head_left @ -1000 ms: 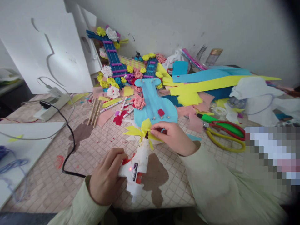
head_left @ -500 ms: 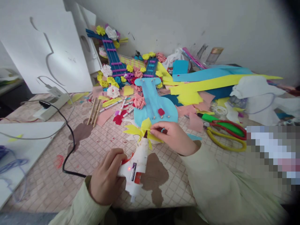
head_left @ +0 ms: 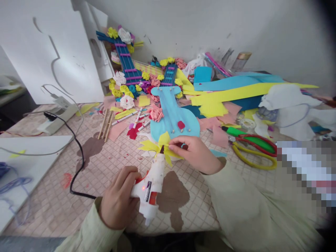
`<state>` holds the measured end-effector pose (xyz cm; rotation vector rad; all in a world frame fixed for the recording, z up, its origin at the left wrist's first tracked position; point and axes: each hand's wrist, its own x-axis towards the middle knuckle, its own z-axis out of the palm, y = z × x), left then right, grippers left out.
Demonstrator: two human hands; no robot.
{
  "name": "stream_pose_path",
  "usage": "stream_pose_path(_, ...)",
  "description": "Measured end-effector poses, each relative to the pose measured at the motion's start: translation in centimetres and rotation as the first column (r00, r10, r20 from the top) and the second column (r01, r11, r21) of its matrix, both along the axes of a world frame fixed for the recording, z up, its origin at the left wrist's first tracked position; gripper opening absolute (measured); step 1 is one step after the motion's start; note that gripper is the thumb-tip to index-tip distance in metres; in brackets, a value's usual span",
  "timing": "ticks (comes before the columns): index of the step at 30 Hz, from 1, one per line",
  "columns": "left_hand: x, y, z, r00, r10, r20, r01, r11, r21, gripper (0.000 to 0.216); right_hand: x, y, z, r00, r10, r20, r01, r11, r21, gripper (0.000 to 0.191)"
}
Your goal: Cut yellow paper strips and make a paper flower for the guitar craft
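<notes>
My left hand (head_left: 121, 197) is closed around the handle of a white hot glue gun (head_left: 152, 185), whose small red light is lit. The gun's dark nozzle points away from me, at the middle of a yellow paper flower (head_left: 149, 146). Thumb and fingertips of my right hand (head_left: 195, 152) pinch one of the flower's petals. Just behind the flower lies a light blue guitar-shaped piece (head_left: 170, 117) with several small pegs and a red patch, and a pink crumpled-paper flower (head_left: 156, 113) at its left edge. Whether the nozzle touches the paper I cannot tell.
Scissors (head_left: 254, 155) with red and yellow handles lie to the right. Wooden sticks (head_left: 105, 126) and white marker-like sticks lie left of the blue piece. A black cord (head_left: 82, 157) runs from a power strip (head_left: 56, 119). Decorated blue guitars (head_left: 127, 63) and paper strips (head_left: 236, 94) stand behind.
The glue gun has shifted slightly to the left, its nozzle still at the flower's middle. My right hand keeps its pinch on the petal.
</notes>
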<state>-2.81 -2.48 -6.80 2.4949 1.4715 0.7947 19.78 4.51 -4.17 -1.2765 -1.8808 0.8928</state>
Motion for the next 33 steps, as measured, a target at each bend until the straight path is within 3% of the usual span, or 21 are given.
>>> stream_pose_path(6,-0.4,0.0,0.0,0.997,-0.051,-0.065,0.050,0.999,-0.013,0.029,0.1,0.0,0.0,1.000,-0.001,0.002,0.001,1.000,0.005,0.016)
stream_pose_path(20,-0.6,0.0,0.1,0.999,0.001,-0.052,-0.001,1.000,0.000,0.027,0.1,0.0,-0.1,1.000,-0.003,-0.014,0.003,1.000,0.001,0.015)
stream_pose_path(28,-0.3,-0.3,0.0,0.998,0.056,0.037,-0.054,0.997,-0.056,0.019,-0.1,0.1,-0.1,0.999,-0.038,0.034,0.035,0.996,0.077,0.011)
stream_pose_path(33,-1.0,-0.4,1.1,0.990,0.088,0.114,-0.085,0.996,-0.030,0.012,0.0,0.3,-0.5,0.997,-0.058,0.053,0.052,0.994,0.094,0.011)
